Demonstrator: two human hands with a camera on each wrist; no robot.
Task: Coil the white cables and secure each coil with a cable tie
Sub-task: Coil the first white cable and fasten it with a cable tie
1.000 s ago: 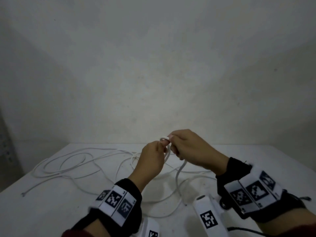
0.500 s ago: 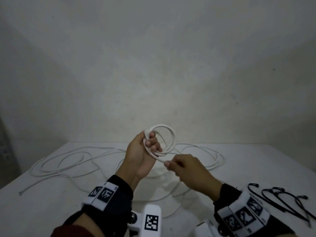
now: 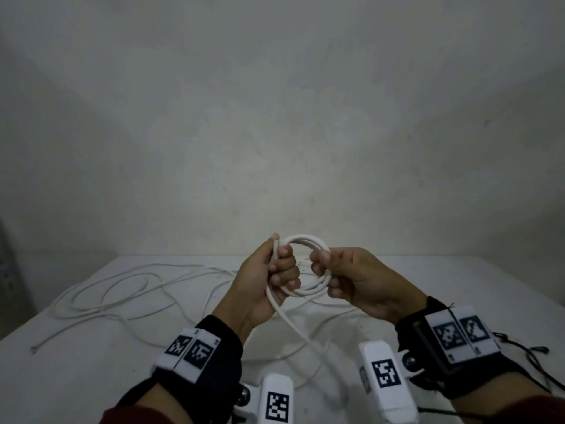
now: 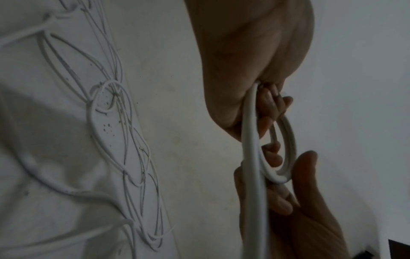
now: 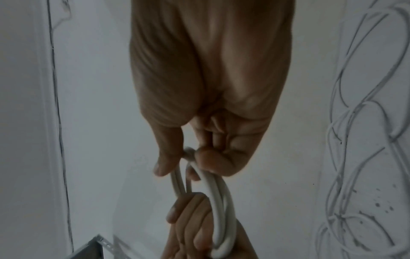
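A small coil of white cable (image 3: 305, 240) is held up above the white table (image 3: 91, 362), between both hands. My left hand (image 3: 275, 270) grips the coil's left side with curled fingers; the same coil (image 4: 288, 143) shows in the left wrist view. My right hand (image 3: 333, 270) pinches the coil's right side, and the right wrist view shows its thumb and fingers closed on the coil (image 5: 219, 201). The cable's free length (image 3: 293, 322) trails from the left hand down to the table. Black cable ties (image 3: 532, 350) lie at the right, mostly hidden behind my right wrist.
Loose white cable (image 3: 122, 289) sprawls in wide loops over the left and middle of the table, with one end (image 3: 33, 349) near the left front. A bare wall stands behind the table. A metal shelf frame (image 5: 97, 245) shows in the right wrist view.
My right hand has risen from below the coil to its right side and now pinches it. Another turn of cable has joined the coil. The left hand has kept its grip.
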